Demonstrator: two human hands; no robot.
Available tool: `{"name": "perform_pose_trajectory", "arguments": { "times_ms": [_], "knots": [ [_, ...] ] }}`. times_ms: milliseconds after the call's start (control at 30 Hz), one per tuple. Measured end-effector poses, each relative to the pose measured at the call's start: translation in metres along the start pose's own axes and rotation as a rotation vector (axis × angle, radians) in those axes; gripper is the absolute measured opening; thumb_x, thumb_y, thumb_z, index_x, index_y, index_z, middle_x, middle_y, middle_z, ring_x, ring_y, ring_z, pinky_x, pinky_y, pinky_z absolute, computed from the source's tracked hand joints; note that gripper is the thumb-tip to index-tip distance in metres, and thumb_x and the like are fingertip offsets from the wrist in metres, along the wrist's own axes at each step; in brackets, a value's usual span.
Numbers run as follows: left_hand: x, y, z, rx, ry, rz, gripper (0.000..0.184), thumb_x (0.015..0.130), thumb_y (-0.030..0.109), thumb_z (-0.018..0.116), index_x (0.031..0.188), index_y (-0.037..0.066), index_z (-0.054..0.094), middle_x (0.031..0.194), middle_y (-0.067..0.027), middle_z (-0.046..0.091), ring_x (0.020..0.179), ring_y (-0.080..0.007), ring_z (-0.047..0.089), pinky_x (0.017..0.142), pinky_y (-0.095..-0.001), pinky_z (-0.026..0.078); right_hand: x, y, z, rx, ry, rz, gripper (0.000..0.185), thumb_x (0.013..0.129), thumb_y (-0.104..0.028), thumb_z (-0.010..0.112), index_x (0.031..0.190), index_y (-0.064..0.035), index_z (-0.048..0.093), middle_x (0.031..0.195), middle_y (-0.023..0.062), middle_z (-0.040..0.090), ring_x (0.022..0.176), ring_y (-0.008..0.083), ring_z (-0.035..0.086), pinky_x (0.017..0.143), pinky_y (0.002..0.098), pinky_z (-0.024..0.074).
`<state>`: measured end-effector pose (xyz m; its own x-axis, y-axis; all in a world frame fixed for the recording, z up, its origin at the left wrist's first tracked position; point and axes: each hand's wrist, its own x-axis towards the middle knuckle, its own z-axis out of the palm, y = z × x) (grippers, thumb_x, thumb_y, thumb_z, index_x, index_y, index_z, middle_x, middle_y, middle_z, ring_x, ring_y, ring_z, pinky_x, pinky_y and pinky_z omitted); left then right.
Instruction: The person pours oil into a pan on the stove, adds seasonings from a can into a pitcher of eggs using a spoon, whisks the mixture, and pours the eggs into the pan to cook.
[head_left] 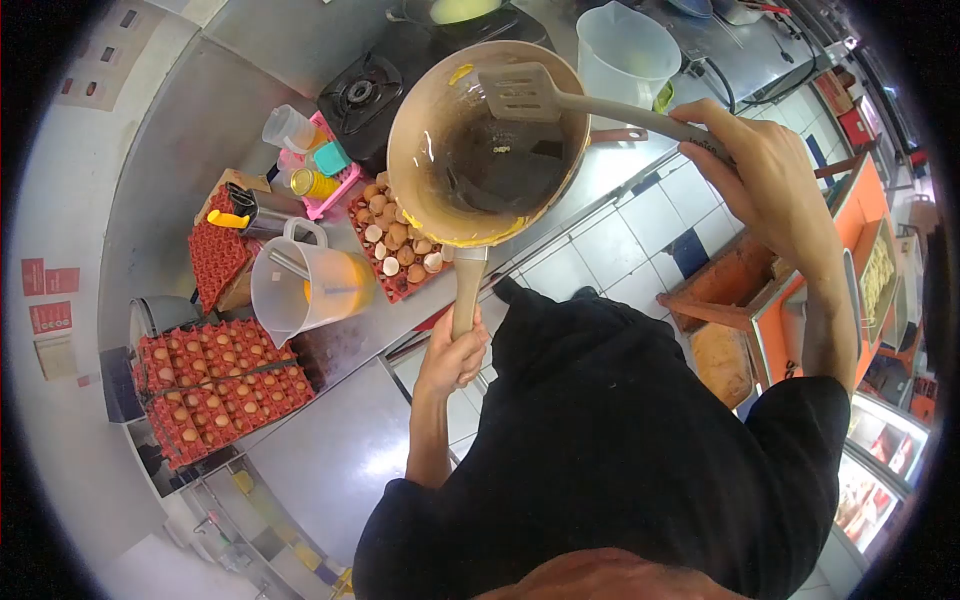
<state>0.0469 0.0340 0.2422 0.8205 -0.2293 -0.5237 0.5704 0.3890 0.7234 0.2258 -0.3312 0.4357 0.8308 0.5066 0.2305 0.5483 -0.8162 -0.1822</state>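
My left hand (455,352) is wrapped round the handle of a deep tan frying pan (410,150), which is tilted so its inside faces me. Bits of yellow egg cling to its wall and lower rim, and the dark bottom looks shiny. In my right hand (765,180) is the dark handle end of a grey slotted spatula (525,92). Its blade is over the upper part of the pan; whether it touches the wall I cannot tell.
Left of the pan are a tray of eggshells (392,238), a jug of yellow liquid (290,300) and stacked egg trays (215,385). A gas burner (358,92) lies behind. A clear jug (625,55) stands at the back right. An orange cart (800,310) is at my right.
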Motion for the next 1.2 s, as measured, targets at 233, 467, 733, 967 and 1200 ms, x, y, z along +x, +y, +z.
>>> {"name": "perform_pose_trajectory", "arguments": {
  "times_ms": [233,467,733,967,1200],
  "knots": [
    [-0.02,0.027,0.035,0.255,0.1,-0.058,0.019,0.095,0.001,0.057,0.107,0.009,0.045,0.06,0.0042,0.041,0.038,-0.0033,0.031,0.033,-0.0243,0.026,-0.02,0.011,0.026,0.011,0.02,0.02,0.027,0.098,-0.019,0.068,0.124,-0.0108,0.064,0.081,0.0139,0.071,0.077,0.0368,0.069,0.068,0.0462,0.0504],
    [-0.033,0.023,0.063,0.332,0.147,-0.109,0.022,0.096,-0.002,0.06,0.109,0.007,0.046,0.06,0.0043,0.043,0.038,-0.003,0.033,0.033,-0.0239,0.024,-0.061,0.025,0.043,0.162,0.095,0.03,0.04,0.092,-0.001,0.066,0.129,-0.0161,0.069,0.091,0.01,0.061,0.075,0.0327,0.066,0.064,0.0419,0.0517],
    [0.0,0.027,0.133,0.388,-0.05,-0.14,0.023,0.097,-0.001,0.061,0.111,0.007,0.045,0.059,0.0049,0.042,0.037,-0.0035,0.033,0.033,-0.0232,0.026,-0.148,0.049,0.01,0.285,0.115,0.339,0.037,0.094,-0.009,0.069,0.128,-0.0204,0.073,0.085,0.0094,0.056,0.069,0.0285,0.062,0.064,0.0426,0.0511],
    [0.075,0.028,0.217,0.33,-0.31,-0.242,0.02,0.099,0.002,0.061,0.111,0.008,0.046,0.064,0.0045,0.044,0.04,-0.0026,0.034,0.034,-0.022,0.029,-0.206,0.074,0.004,0.502,0.447,0.75,0.028,0.095,-0.018,0.077,0.121,-0.0081,0.071,0.083,0.01,0.068,0.072,0.0238,0.068,0.065,0.0381,0.0533],
    [0.194,0.021,0.306,0.329,-0.525,-0.265,0.02,0.1,0.003,0.061,0.111,0.009,0.046,0.07,0.0059,0.044,0.043,-0.0005,0.034,0.034,-0.0201,0.03,-0.213,0.165,0.004,0.435,0.82,0.871,0.045,0.108,-0.036,0.047,0.139,-0.0054,0.06,0.096,0.0054,0.064,0.073,0.0112,0.054,0.063,0.0258,0.0434]
  ]
}}
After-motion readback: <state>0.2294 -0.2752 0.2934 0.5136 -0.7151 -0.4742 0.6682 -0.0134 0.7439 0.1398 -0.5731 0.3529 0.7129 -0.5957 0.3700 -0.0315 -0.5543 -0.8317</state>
